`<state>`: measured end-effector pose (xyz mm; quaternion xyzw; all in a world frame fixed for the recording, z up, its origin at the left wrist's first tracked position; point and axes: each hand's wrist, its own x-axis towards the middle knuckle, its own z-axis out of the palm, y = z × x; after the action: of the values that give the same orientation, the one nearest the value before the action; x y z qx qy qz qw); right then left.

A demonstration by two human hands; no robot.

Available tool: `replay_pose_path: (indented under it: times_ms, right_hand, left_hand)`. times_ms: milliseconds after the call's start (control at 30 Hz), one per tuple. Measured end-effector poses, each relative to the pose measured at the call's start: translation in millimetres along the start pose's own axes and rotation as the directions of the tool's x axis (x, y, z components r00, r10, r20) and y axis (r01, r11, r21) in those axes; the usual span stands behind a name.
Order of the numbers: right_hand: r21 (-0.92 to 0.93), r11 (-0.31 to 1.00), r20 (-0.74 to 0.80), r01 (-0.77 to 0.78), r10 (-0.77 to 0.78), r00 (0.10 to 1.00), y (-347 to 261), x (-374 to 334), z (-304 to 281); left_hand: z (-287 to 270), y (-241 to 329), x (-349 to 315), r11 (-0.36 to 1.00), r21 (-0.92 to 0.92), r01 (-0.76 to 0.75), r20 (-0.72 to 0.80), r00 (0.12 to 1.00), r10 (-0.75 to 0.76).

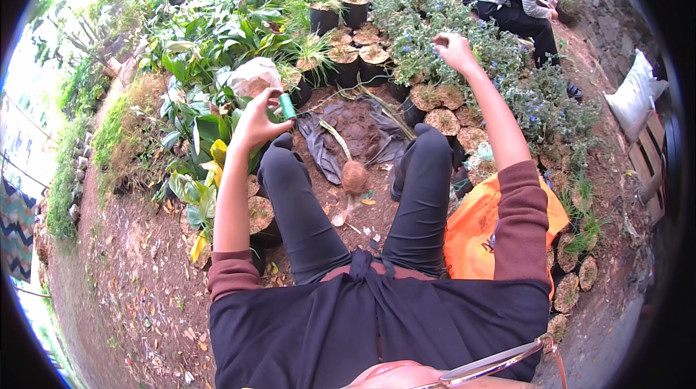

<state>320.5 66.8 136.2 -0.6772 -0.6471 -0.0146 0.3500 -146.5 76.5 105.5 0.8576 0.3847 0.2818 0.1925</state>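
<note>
My left hand (pixel 255 119) is raised on the left, its fingers and thumb closed round a spool of green thread (pixel 288 107). Up on the right, about level with the flowering shrub, my right hand (pixel 454 51) is held away from it with the fingertips pinched together. Whatever lies in that pinch, if anything, is too fine to see. Between my knees a round brown fibrous ball (pixel 354 177) rests on the ground, with a long pale green leaf or stem (pixel 335 138) reaching away from it. Beyond the ball, dark soil (pixel 353 131) lies heaped on a black plastic sheet (pixel 320 144).
Black plant pots (pixel 324 19) and leafy plants ring the far side. A whitish bag (pixel 255 76) stands behind my left hand. An orange bag (pixel 475 233) lies beside my right leg. Another person (pixel 511 1) sits at the far right, near a white sack (pixel 636 95).
</note>
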Motion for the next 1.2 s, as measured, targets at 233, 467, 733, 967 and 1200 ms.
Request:
replay_pose_path:
  times_ms: [233, 467, 733, 967, 1200]
  right_hand:
    - [-0.264, 0.960, 0.003, 0.095, -0.098, 0.995, -47.0, -7.6, 3.6]
    - [0.282, 0.949, 0.496, -0.139, -0.020, 0.868, -109.7, -31.4, 24.6]
    - [0.560, 0.702, 0.770, -0.440, -0.245, 0.589, -108.9, -75.6, 91.4]
    - [0.580, 0.785, 0.422, -0.217, -0.062, 0.904, -83.3, -58.9, 87.2]
    - [0.106, 0.994, -0.098, -0.026, 0.036, 0.995, -39.8, -44.3, 74.2]
  left_hand:
    - [19.6, 40.7, 24.7, 0.986, -0.119, -0.116, -0.024, 0.993, 0.114]
    - [41.1, 65.1, 43.1, 0.968, -0.208, -0.140, 0.013, 0.989, 0.146]
    - [55.8, 87.0, 41.3, 0.946, -0.168, -0.279, -0.002, 0.959, 0.282]
    - [52.5, 43.0, 23.3, 0.985, -0.069, -0.156, 0.047, 0.986, 0.160]
    - [60.9, 33.4, 21.0, 0.989, -0.093, -0.112, 0.053, 0.992, 0.117]
